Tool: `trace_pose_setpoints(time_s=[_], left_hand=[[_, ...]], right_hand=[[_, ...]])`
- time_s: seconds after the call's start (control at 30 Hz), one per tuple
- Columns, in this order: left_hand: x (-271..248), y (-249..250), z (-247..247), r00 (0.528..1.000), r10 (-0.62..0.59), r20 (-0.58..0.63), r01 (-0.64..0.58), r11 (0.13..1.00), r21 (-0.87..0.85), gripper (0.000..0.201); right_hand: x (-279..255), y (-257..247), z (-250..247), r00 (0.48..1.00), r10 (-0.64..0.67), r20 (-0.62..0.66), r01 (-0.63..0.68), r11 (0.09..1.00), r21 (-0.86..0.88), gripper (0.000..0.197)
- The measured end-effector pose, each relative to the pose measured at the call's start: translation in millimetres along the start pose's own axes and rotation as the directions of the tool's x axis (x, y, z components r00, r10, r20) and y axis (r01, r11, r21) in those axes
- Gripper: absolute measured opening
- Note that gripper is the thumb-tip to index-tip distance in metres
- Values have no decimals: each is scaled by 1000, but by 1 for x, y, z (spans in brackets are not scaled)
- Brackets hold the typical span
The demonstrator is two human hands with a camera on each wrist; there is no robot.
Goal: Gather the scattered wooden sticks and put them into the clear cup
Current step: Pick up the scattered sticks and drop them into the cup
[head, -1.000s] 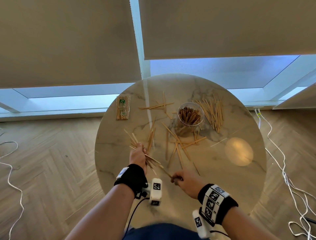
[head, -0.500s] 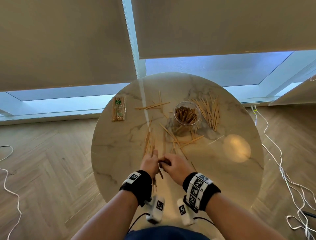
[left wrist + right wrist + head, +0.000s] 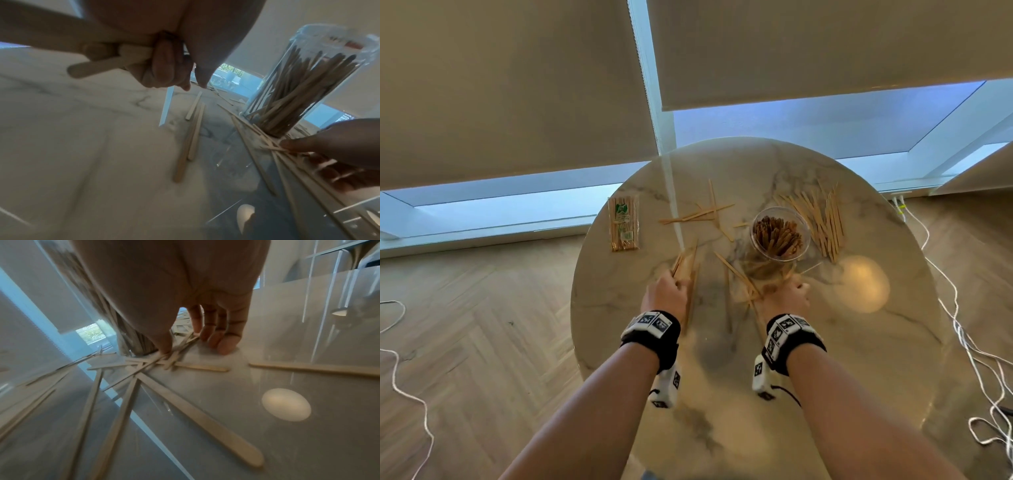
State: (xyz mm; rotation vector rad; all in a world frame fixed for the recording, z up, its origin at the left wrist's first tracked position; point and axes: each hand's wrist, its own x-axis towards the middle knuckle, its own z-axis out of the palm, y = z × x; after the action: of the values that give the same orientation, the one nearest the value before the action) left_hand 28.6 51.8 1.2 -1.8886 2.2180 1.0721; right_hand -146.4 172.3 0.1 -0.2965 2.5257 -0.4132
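Observation:
The clear cup [image 3: 779, 236], packed with upright wooden sticks, stands on the round marble table [image 3: 893, 342] right of centre. My left hand [image 3: 669, 289] grips a bundle of sticks [image 3: 683, 263] left of the cup; in the left wrist view its fingers [image 3: 168, 69] curl round the bundle [image 3: 107, 63]. My right hand [image 3: 787, 293] is down at the cup's near base. Its thumb and fingertips [image 3: 224, 345] touch a crossing pile of loose sticks [image 3: 156, 363] with the fingers spread downward. More sticks [image 3: 736, 274] lie between the hands.
A fan of loose sticks [image 3: 822, 222] lies right of the cup and a few more [image 3: 698, 214] at the back centre. A wrapped packet of sticks [image 3: 624, 222] sits at the table's left edge. White cables [image 3: 962, 335] trail on the floor to the right.
The hands, together near the table's front half a second ago, have parted and moved forward. The left carried its bundle to the left. The right went to the sticks at the cup's base.

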Motion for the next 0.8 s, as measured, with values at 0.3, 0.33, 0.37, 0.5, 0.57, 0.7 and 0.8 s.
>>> trace_pose_setpoints(time_s=[0.3,0.33,0.37,0.5,0.57,0.7,0.8], left_hand=[[26,1,25,975,202,90,-220,925,308,34],[25,1,27,970,227,90,-244,903,354,28],[24,1,28,965,245,92,-261,882,391,25],[19,9,24,957,251,144,-290,826,484,22],[20,14,21,958,238,161,-287,815,502,20],[24,10,16,957,225,184,-291,775,561,24],[26,0,14,957,220,188,-289,776,560,26]], right_hand=[[-25,16,30,1000,-11,6,11,996,-94,62],[-28,14,34,1000,-9,5,10,991,-136,77],[-31,12,37,1000,-13,4,14,983,-185,88],[-34,1,42,999,-49,2,49,982,-182,69],[-36,-3,39,998,-63,-8,61,987,-148,49],[-39,-4,33,1000,18,3,-18,996,-88,28],[-38,-4,30,997,77,19,-75,994,-78,24]])
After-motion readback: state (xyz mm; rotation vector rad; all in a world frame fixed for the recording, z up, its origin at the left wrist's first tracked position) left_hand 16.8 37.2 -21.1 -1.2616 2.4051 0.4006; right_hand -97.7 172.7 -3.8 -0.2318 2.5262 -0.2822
